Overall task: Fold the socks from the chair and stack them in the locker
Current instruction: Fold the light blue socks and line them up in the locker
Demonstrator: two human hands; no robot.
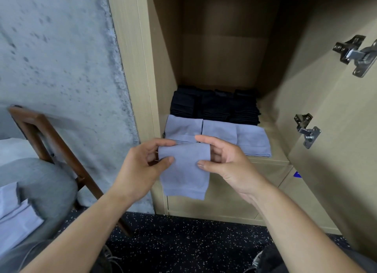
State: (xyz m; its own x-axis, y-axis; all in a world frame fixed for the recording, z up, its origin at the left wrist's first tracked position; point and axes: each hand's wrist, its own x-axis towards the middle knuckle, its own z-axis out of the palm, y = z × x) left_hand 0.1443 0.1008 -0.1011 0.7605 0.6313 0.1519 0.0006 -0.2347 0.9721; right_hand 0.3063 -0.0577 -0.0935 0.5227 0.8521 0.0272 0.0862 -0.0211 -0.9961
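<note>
Both hands, left hand [140, 166] and right hand [222, 160], pinch a folded blue sock [184, 170] between curled fingers [165, 143]. Just beyond them, the locker shelf [271, 150] holds folded stacks; the person should keep edges aligned when setting it down.

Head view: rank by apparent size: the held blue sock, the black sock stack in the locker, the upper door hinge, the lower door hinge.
1. Black sock stack
2. Held blue sock, close behind; it is nearer the camera, so this order is unsure
3. Upper door hinge
4. Lower door hinge
</note>
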